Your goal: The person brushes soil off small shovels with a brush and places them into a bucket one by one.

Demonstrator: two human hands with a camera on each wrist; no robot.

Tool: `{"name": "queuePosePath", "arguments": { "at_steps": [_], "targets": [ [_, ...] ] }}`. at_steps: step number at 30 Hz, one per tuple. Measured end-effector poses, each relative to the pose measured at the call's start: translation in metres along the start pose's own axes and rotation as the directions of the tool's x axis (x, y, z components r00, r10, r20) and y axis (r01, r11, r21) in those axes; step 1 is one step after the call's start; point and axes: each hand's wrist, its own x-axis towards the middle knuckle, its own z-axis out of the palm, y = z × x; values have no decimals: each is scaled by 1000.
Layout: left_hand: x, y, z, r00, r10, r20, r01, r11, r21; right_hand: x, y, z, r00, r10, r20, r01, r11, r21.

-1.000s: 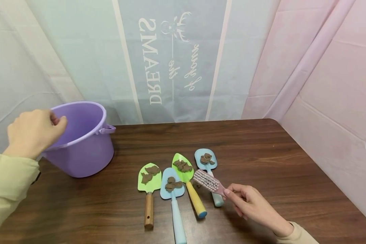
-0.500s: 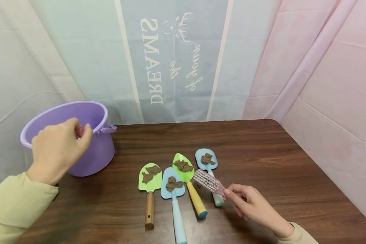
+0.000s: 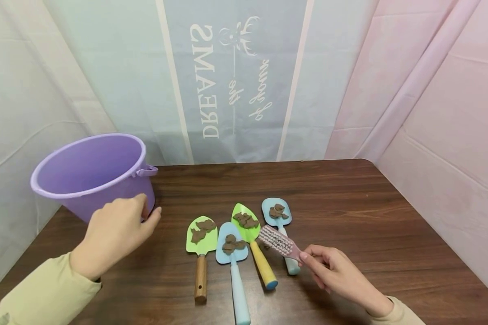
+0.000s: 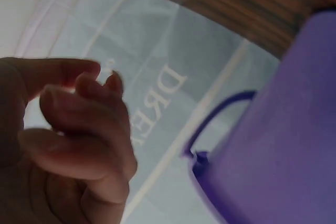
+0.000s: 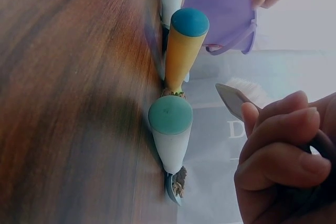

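My right hand (image 3: 337,273) grips the handle of a pinkish scrub brush (image 3: 277,240), its white bristles facing up, over the handle of a small blue trowel (image 3: 284,216). Fingers loosely curled, my left hand (image 3: 115,232) is in front of a purple bucket (image 3: 146,189); the left wrist view has nothing between its fingers (image 4: 84,124). Side by side lie a green trowel with a wooden handle (image 3: 201,275), a light blue trowel (image 3: 239,289) and a green trowel with a yellow handle (image 3: 264,266). Brown clay-like lumps (image 3: 232,244) sit on every blade.
The bucket stands at the back left of the dark wooden table (image 3: 333,194), its handle (image 3: 148,171) hanging at the right side. A printed curtain (image 3: 244,135) hangs behind the table's far edge, and a pale pink cloth (image 3: 451,158) borders the right.
My left hand has moved right and down, from over the bucket's rim to in front of its wall. The right hand and brush have stayed in place.
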Motion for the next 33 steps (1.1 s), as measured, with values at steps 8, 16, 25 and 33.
{"name": "queuePosePath", "arguments": {
  "at_steps": [8, 16, 25, 33],
  "targets": [
    [-8, 9, 10, 996, -10, 90, 10, 1000, -1, 0, 0, 0, 1000, 19, 4, -19, 1000, 2],
    [-13, 22, 23, 962, -1, 274, 22, 997, -75, 1, 0, 0, 1000, 9, 11, -9, 1000, 5],
    [-28, 42, 62, 919, 32, 393, 25, 990, -139, 1, -1, 0, 999, 42, 28, -42, 999, 18],
    [-32, 51, 80, 899, 57, 433, 28, 982, -186, 1, 0, 1, 998, 50, 30, -50, 999, 20]
  ]
}}
